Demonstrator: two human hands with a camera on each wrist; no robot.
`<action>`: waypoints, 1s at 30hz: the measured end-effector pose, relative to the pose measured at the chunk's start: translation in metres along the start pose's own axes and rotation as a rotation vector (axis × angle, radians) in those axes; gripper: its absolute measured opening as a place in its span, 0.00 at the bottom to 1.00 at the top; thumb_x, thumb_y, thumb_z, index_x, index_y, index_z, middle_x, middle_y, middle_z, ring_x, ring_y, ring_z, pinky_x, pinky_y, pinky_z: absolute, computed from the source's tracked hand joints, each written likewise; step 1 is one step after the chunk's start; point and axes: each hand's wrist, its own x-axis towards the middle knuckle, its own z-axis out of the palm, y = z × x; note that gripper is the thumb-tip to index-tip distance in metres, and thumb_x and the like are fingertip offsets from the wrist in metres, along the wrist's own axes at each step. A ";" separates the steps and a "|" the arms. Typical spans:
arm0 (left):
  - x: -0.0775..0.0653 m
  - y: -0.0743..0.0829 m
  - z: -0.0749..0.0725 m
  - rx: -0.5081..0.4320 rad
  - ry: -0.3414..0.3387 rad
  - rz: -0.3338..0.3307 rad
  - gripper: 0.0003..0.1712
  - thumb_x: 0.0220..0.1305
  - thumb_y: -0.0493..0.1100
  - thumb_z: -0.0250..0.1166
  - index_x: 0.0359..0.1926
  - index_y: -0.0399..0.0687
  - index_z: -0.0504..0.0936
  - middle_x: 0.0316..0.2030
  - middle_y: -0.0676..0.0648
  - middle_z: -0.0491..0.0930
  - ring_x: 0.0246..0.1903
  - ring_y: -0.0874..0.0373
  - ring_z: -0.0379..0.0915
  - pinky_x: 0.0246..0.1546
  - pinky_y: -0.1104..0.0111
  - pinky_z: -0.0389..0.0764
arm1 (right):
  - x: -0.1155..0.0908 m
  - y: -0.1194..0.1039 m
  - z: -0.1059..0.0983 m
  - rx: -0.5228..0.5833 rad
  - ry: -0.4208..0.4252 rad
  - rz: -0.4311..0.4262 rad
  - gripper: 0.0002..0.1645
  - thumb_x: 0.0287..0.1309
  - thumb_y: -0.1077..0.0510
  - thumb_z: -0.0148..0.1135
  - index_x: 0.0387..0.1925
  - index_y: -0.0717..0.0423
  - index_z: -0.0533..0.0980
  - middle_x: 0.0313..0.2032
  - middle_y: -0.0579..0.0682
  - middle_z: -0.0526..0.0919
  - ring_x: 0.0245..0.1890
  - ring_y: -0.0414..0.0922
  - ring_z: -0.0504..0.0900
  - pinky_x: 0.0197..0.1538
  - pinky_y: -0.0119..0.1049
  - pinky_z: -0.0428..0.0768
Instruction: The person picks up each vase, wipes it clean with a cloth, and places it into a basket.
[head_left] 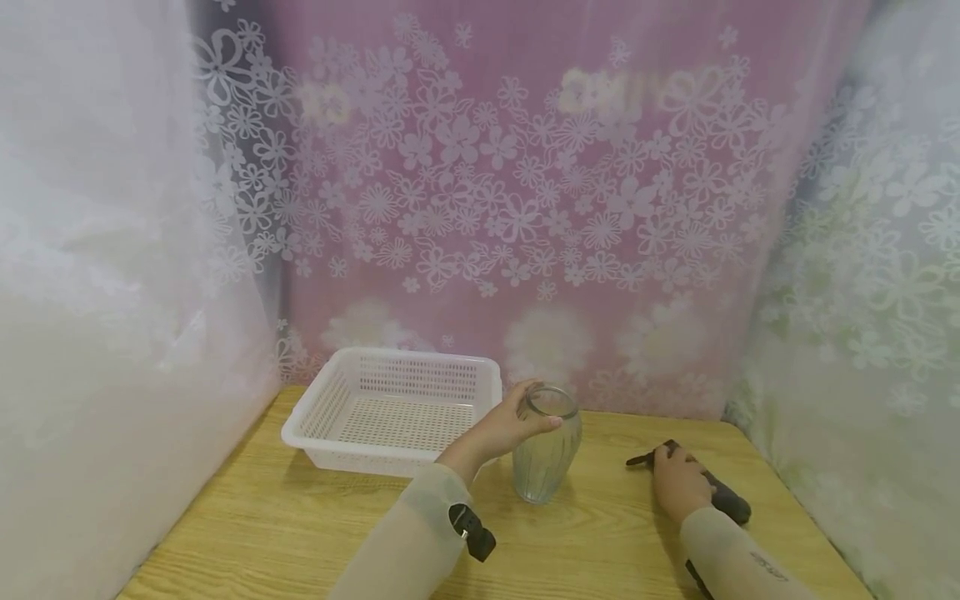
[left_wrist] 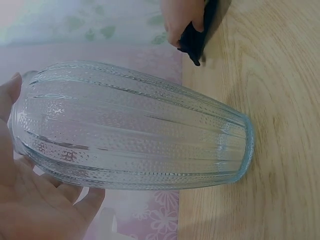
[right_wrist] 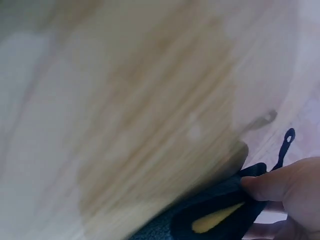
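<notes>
A clear ribbed glass vase [head_left: 546, 458] stands near the middle of the wooden table, its wide mouth up. My left hand [head_left: 517, 423] grips it at the neck, the thumb at the front of the rim and the other fingers around the far side. The left wrist view shows the vase's textured side [left_wrist: 130, 125] close up, narrowing to its base. On the right, my right hand [head_left: 678, 482] holds a dark, elongated item [head_left: 729, 502] lying low over the table. The right wrist view shows its yellow teardrop-shaped patch [right_wrist: 215, 218] and a thin looped tab [right_wrist: 286, 145] beyond the fingers.
A white plastic basket [head_left: 390, 458] with slotted walls stands left of the vase, behind my left forearm. Flower-patterned curtains [head_left: 487, 208] close off the back and both sides of the wood-grain table [head_left: 300, 533].
</notes>
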 end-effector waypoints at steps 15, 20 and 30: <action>-0.004 -0.007 0.006 0.056 0.057 0.015 0.44 0.51 0.74 0.56 0.66 0.82 0.47 0.70 0.57 0.48 0.66 0.44 0.48 0.55 0.40 0.60 | -0.005 -0.011 -0.001 -0.128 -0.021 -0.052 0.26 0.62 0.71 0.47 0.59 0.78 0.55 0.45 0.84 0.60 0.41 0.84 0.63 0.31 0.68 0.72; -0.005 -0.005 0.009 0.062 0.077 0.034 0.43 0.52 0.73 0.56 0.66 0.80 0.49 0.69 0.58 0.49 0.67 0.46 0.48 0.56 0.39 0.58 | -0.002 -0.008 0.000 -0.138 -0.045 -0.062 0.28 0.61 0.71 0.50 0.60 0.78 0.54 0.45 0.84 0.60 0.40 0.84 0.63 0.30 0.66 0.73; -0.004 -0.006 0.012 0.100 0.132 0.048 0.42 0.51 0.73 0.57 0.66 0.79 0.51 0.68 0.58 0.53 0.66 0.47 0.51 0.56 0.41 0.60 | -0.004 -0.008 -0.009 -0.116 -0.072 -0.092 0.29 0.59 0.71 0.52 0.59 0.79 0.55 0.44 0.84 0.61 0.38 0.83 0.65 0.26 0.62 0.75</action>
